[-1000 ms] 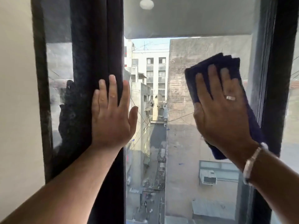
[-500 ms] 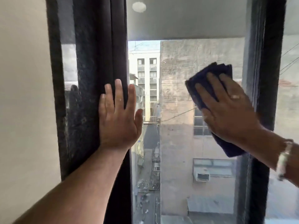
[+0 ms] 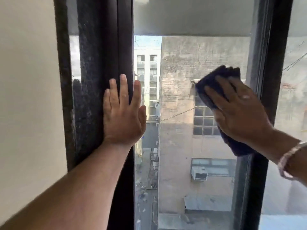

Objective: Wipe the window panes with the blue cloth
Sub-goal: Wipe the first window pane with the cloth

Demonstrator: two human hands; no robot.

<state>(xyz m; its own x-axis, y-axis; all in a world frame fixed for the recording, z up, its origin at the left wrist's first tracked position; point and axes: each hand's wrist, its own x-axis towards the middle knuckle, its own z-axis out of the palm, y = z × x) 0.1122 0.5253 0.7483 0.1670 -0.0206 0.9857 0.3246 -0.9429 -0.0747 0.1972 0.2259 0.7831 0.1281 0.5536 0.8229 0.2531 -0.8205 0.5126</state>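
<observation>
A tall glass window pane (image 3: 179,90) fills the middle of the view between two dark frame posts. The folded dark blue cloth (image 3: 211,83) is spread flat against the right side of that pane. My right hand (image 3: 235,110) lies on top of it with fingers spread, pressing it to the glass beside the right post; a ring and a bracelet show. My left hand (image 3: 123,113) rests flat and open on the left frame post (image 3: 99,80), its thumb over the edge of the glass.
A cream wall (image 3: 28,97) borders the window on the left. The right frame post (image 3: 272,63) separates the middle pane from another pane (image 3: 292,113) at the far right. Through the glass are buildings and an alley far below.
My right hand with the cloth has slid toward the right frame post and tilted, fingers now pointing up-left. My left hand stays on the left post.
</observation>
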